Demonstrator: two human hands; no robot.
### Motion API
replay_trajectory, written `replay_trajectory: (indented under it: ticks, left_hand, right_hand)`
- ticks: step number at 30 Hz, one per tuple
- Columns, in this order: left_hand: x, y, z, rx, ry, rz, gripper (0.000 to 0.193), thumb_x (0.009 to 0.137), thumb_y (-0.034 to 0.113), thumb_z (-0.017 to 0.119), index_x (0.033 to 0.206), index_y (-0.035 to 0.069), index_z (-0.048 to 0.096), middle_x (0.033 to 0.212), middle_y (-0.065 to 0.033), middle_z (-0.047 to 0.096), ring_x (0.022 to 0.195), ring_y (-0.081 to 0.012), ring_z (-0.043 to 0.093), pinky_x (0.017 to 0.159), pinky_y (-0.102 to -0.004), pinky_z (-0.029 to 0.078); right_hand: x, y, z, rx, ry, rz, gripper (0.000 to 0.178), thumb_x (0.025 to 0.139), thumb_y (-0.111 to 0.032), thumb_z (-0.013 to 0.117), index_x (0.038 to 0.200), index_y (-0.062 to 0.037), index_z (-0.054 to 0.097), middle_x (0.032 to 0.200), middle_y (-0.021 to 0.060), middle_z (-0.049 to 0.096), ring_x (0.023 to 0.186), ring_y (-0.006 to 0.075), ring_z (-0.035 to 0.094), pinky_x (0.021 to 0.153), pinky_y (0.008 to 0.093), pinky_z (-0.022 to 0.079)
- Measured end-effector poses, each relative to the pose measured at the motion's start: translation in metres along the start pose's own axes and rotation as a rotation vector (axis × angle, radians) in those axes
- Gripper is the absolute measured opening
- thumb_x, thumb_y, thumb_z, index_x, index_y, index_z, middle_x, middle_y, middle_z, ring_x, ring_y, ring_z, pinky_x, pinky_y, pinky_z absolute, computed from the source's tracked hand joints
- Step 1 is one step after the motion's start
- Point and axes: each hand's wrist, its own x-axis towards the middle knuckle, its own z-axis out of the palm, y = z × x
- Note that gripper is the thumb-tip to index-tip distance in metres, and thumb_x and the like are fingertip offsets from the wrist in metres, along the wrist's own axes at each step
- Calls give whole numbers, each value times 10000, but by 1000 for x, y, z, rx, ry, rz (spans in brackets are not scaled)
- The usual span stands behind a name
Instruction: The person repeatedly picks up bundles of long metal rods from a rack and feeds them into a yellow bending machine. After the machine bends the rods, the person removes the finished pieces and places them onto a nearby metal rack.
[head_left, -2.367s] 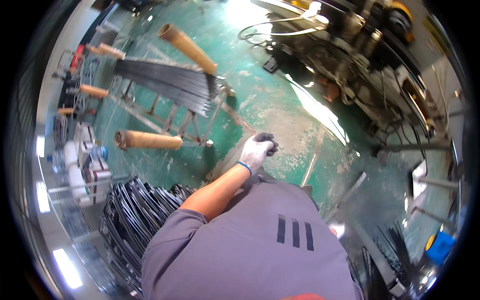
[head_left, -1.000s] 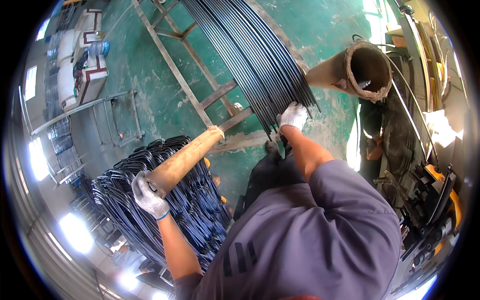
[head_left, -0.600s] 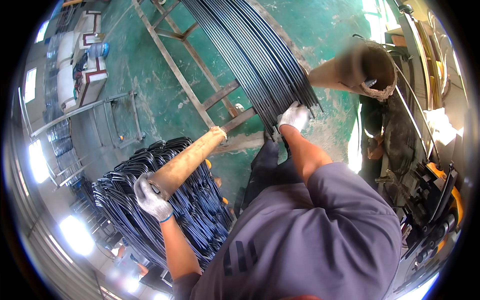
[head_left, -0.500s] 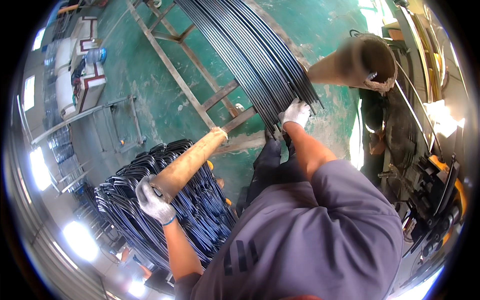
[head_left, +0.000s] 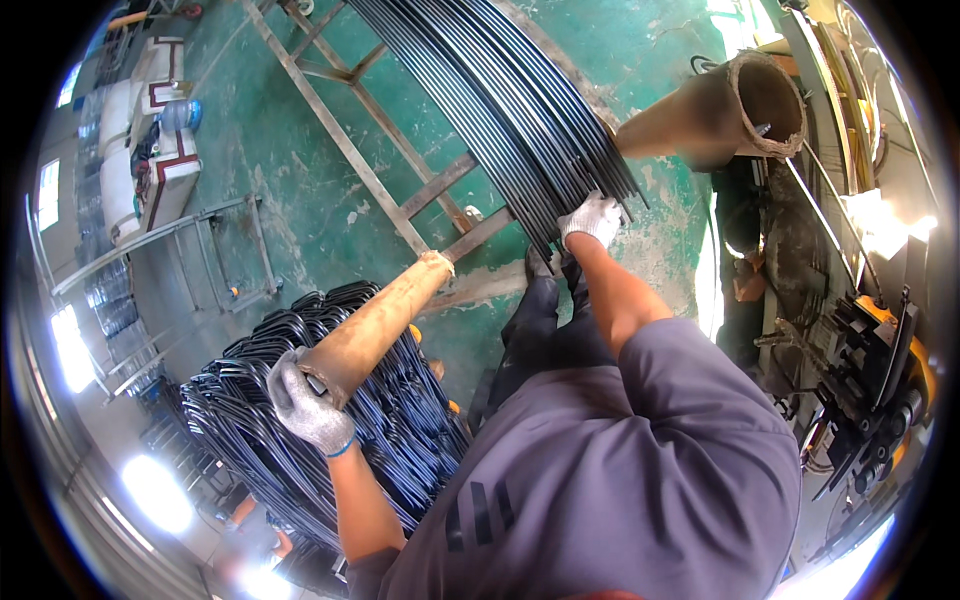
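Observation:
My left hand [head_left: 308, 405], in a pale knitted glove with a blue cuff, is closed at the near end of a brown cardboard tube [head_left: 385, 315]. Its thumb and fingers curl by the tube's rim, and the fingertips are partly hidden. Toward the upper right, my right hand [head_left: 592, 218], also gloved, is closed at the near ends of a row of long black metal rods [head_left: 500, 110]. How many rods lie in its grasp cannot be made out. The rods lie side by side, bending away toward the top. Below the tube sits a large pile of bent black rods [head_left: 270, 400].
A metal frame [head_left: 345, 150] extends under the rods on the green floor [head_left: 300, 200]. A second, wider tube [head_left: 690, 125] sticks out on the right. Tools and dark machinery [head_left: 880, 400] stand at the far right. White boxes [head_left: 165, 185] and a rail rack [head_left: 160, 245] are at left.
The view has shifted slightly. Both hands keep their places, the left at the tube's end and the right on the rod ends.

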Motion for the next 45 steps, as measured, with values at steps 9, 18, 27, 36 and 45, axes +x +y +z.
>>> replay_trajectory:
  ticks: [9,18,27,36,45]
  left_hand:
    - [-1,6,3,79,-22,40,220,1000,129,489,1013,-53,611,996,-101,611,925,-187,618,874,-333,490]
    - [-4,10,5,12,13,1,186,993,121,518,1037,-38,603,1002,-105,621,934,-184,620,868,-317,492]
    - [-2,6,3,-24,11,4,193,997,126,524,1037,-44,606,995,-107,627,950,-191,626,881,-322,491]
    - [-6,7,4,119,22,84,180,969,89,549,1024,-64,626,998,-96,614,933,-180,627,875,-315,494]
    - [-8,11,8,15,57,43,203,988,84,535,1136,-47,580,1048,-132,653,973,-197,626,880,-322,499]
  right_hand:
    - [0,3,-2,114,-44,-14,437,697,-259,738,1060,-58,601,1090,191,635,1046,330,640,901,394,532]
    - [3,3,-6,69,-161,-58,420,712,-274,726,1074,-84,635,1052,154,697,1020,304,681,899,391,543]
    - [-4,-3,-7,103,-178,-59,320,756,-226,673,1051,-103,683,1115,161,684,1066,311,665,921,400,536]
    - [32,17,-14,138,-396,-191,356,742,-229,719,1070,-92,701,1128,206,684,1081,349,658,928,420,536]
    - [63,28,8,375,-648,-279,275,711,-121,681,948,19,674,909,190,715,814,263,713,723,384,559]
